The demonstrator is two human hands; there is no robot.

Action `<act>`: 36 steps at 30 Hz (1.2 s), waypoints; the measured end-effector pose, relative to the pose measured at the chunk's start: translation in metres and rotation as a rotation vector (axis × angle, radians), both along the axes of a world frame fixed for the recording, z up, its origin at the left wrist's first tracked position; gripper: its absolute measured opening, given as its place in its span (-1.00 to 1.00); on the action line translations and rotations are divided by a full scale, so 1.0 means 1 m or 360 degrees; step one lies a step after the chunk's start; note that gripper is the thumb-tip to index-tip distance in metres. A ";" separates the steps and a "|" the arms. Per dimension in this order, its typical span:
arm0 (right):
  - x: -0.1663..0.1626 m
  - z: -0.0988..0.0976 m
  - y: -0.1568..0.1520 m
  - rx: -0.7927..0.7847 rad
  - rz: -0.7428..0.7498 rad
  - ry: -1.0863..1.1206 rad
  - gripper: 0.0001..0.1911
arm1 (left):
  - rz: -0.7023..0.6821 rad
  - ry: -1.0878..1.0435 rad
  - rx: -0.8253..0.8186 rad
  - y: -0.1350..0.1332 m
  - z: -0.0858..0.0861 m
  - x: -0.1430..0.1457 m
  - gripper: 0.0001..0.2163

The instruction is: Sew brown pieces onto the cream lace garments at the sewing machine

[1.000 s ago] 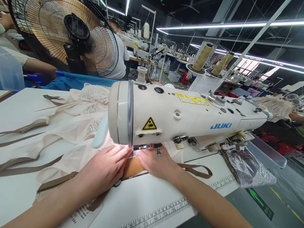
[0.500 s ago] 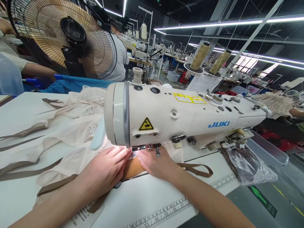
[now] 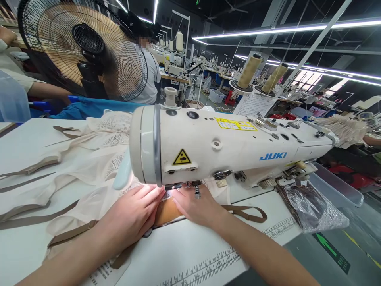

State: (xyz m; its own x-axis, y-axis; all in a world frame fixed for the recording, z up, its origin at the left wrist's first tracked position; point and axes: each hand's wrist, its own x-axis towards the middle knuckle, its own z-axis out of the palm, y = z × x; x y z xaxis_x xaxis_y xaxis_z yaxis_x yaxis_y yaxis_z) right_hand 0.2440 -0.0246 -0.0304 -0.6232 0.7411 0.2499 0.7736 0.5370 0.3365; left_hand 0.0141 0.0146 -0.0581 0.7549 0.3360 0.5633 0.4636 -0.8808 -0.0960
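Desk [image 3: 190, 254]: white, with a printed ruler along the near edge.
Left hand [image 3: 131, 216]: flat, fingers stretched out, gripping nothing, pressing the tan fabric piece [image 3: 168, 212] from its left.
Right hand [image 3: 196, 206]: also flat, pressing the piece from its right.
Tan fabric piece: between both hands, just before the needle.
JUKI sewing machine [image 3: 226, 147]: its head is directly above the fingertips.
Beige lace garment [image 3: 98, 155]: spread out behind and to the left.
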 end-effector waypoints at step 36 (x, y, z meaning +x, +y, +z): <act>0.001 -0.010 -0.001 0.0222 0.0087 0.0034 -0.70 | 0.0081 0.0028 0.0044 -0.009 0.001 0.002 -0.67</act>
